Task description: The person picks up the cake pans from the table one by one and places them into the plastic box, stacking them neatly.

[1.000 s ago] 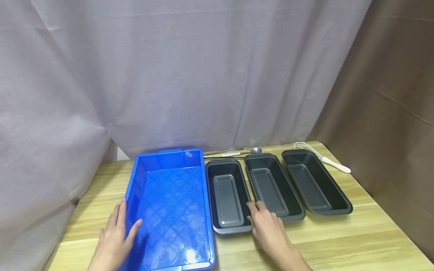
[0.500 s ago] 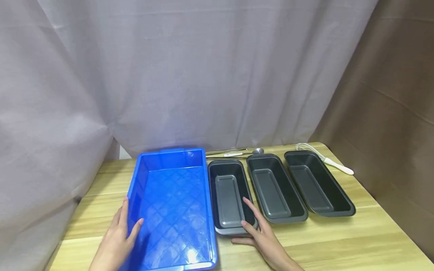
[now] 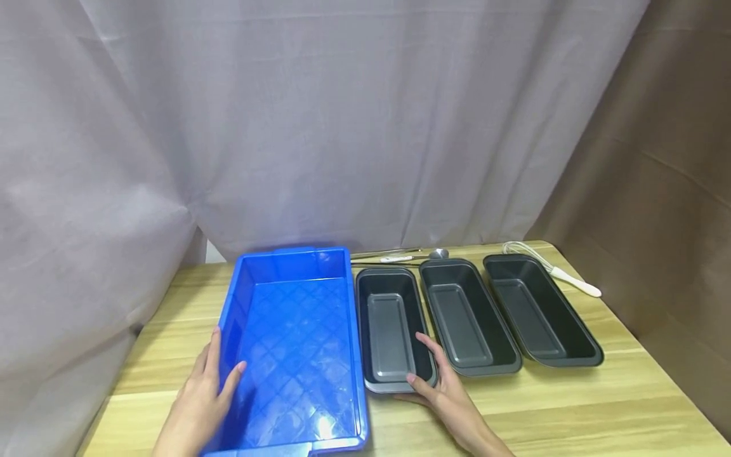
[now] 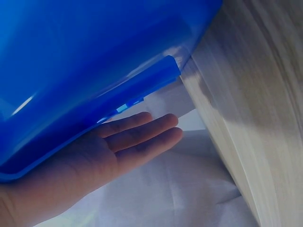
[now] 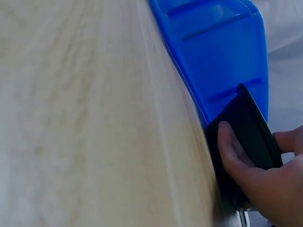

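My left hand (image 3: 194, 406) rests at the left side of a blue plastic tray (image 3: 294, 270), its thumb over the rim and inside, its other fingers outside. The left wrist view shows several fingers (image 4: 142, 142) straight out beneath the tray's edge. With my right hand (image 3: 457, 406) I grip the near right corner of the leftmost dark loaf pan (image 3: 390, 336), thumb over the near rim, a finger on the right side and others underneath. In the right wrist view the pan's outer side (image 5: 251, 135) lies between thumb and fingers, close to the blue tray.
Two more dark loaf pans (image 3: 459, 327) (image 3: 531, 324) stand to the right. A white-handled whisk (image 3: 571, 279) lies at the back right. Behind the pans lie a ladle (image 3: 438, 254) and thin rods. Grey curtain (image 3: 342, 127) hangs behind the wooden table (image 3: 617, 393).
My right hand has moved from between the first two pans to the near right corner of the leftmost pan and taken hold of it. The left hand keeps its place on the tray.
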Available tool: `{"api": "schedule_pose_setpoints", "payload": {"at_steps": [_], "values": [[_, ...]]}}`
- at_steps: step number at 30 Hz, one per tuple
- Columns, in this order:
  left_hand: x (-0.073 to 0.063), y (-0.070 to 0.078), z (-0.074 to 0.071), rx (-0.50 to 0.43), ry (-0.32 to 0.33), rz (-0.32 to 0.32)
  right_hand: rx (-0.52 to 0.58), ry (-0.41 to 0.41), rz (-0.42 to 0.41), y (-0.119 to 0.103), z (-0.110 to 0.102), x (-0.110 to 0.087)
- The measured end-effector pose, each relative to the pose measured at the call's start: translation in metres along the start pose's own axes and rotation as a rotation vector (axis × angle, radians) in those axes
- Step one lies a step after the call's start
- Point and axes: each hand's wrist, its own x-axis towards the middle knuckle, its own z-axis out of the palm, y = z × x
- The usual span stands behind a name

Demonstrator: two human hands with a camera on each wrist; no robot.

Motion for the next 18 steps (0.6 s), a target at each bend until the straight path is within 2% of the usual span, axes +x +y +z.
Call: {"api": "schedule_pose_setpoints", "payload": {"at_steps": [6, 12, 16, 18], "values": [[0.0, 0.0, -0.001, -0.005, 0.001, 0.008, -0.016, 0.006, 0.008, -0.004, 0.0, -0.005], [0.0, 0.001, -0.003, -0.017, -0.028, -0.009, -0.056, 0.026, -0.026, -0.014, -0.002, -0.011], [0.001, 0.002, -0.004, -0.015, -0.039, -0.013, -0.038, 0.033, -0.024, -0.024, -0.005, -0.011], [0.001, 0.002, -0.005, -0.002, -0.041, -0.012, 0.023, 0.019, -0.03, -0.029, -0.006, -0.012]]}}
